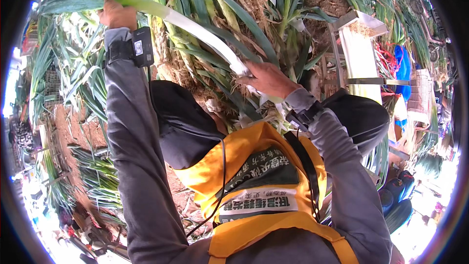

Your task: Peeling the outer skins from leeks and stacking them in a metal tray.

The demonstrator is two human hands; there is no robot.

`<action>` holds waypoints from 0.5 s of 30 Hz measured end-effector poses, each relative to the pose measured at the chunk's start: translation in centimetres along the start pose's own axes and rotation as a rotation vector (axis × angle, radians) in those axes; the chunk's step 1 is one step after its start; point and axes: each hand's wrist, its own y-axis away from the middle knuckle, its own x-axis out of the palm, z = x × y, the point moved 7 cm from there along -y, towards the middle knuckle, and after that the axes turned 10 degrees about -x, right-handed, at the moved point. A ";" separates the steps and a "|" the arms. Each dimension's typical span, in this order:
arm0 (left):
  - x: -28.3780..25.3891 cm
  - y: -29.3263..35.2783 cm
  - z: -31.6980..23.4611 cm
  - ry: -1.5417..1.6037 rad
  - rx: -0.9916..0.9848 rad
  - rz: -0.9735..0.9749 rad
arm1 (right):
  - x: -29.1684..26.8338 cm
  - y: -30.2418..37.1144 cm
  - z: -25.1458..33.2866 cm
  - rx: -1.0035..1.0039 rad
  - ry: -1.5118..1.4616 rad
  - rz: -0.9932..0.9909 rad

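A long green onion (195, 30) stretches across the upper middle between my two hands, its green leaves to the far left and its white shank sloping down to the right. My left hand (118, 12) is wrapped round it where the leaves meet the pale stalk. At the white root end, my right hand (269, 77) has its fingers closed, with the tip of the stalk at them. Unpeeled green onions with dry leaves and roots (195, 61) lie in a heap just beyond my knees.
To the right stands a metal frame (338, 56) holding a bundle of white onion stalks (359, 56). Red cords (387, 61), a blue item (402, 71) and a pale crate (420, 95) lie past it. More onion bundles (97, 178) rest on the soil (71, 124) at left.
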 end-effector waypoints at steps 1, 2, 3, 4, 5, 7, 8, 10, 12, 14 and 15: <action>0.7 -0.2 0.8 0.057 -0.073 0.100 | 0.0 0.4 0.3 -0.001 -0.003 0.003; 2.2 0.0 1.5 0.372 -0.208 0.270 | -1.1 1.5 0.9 -0.039 -0.048 -0.153; 2.5 -0.7 2.3 0.362 -0.222 0.260 | -2.9 2.0 2.2 -0.094 -0.097 -0.303; 3.5 -1.8 4.3 1.115 -0.513 0.259 | -4.6 1.7 3.9 -0.148 -0.162 -0.307; 5.4 -2.1 4.4 1.890 -0.774 0.240 | -6.0 1.5 4.5 -0.151 -0.164 -0.310; 7.0 -2.0 3.5 1.971 -0.777 0.355 | -8.2 1.0 4.5 -0.073 -0.426 -0.435; 7.5 -1.9 3.5 2.056 -0.712 0.376 | -9.3 0.5 5.4 -0.116 -0.497 -0.531; 9.3 -1.4 2.6 2.261 -0.689 0.414 | -10.6 -0.9 7.1 -0.127 -0.577 -0.471; 9.9 -0.7 1.9 2.310 -0.704 0.673 | -10.5 -1.7 8.8 -0.232 -0.336 -0.418; 11.0 -0.1 2.4 2.052 -0.767 0.606 | -9.7 -0.8 9.2 -0.182 -0.112 -0.352; 10.9 -0.2 3.8 1.995 -0.768 0.526 | -9.3 -0.5 10.0 -0.149 0.104 -0.284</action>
